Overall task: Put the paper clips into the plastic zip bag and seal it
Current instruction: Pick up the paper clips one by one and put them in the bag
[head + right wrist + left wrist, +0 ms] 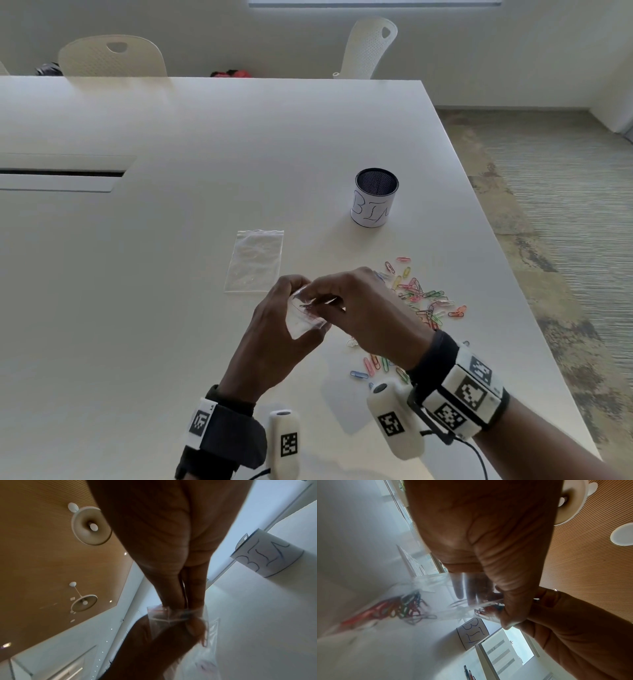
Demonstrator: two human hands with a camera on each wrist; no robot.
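We fill the zip bag [306,317] at the bench [171,274].
Left hand [274,329] grips it; right hand [359,308] pinches clips inside, paper clips [424,301] just right.

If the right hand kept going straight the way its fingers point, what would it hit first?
Most likely the small zip bag that the left hand holds: the right hand already has its fingertips at the bag's mouth.

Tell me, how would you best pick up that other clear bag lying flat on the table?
Probably by its near bottom edge, coming in low from the person's side. The spare zip bag lies flat on the table, so fingers must slide under or pinch a corner; its zip strip faces away.
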